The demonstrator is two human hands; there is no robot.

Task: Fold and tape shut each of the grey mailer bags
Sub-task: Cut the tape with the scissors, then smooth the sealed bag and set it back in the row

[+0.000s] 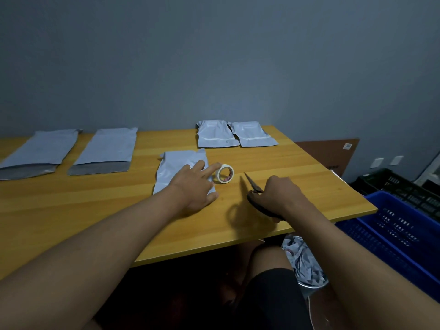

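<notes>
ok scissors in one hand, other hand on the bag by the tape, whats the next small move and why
Probably pick up the tape roll with the left hand: its fingers already touch the roll while the palm rests on the middle mailer bag, and the right hand holds the scissors ready to cut. No tape strip is visibly pulled yet.

I see both forearms bare, reaching forward and converging toward centre. Left hand (194,186) palm down, fingers spread and mostly straight, index finger extended furthest forward, thumb tucked low on near side. Right hand (277,195) back facing up, fingers curled tight in closed grip, knuckles raised, wrist bent slightly inward.
</notes>
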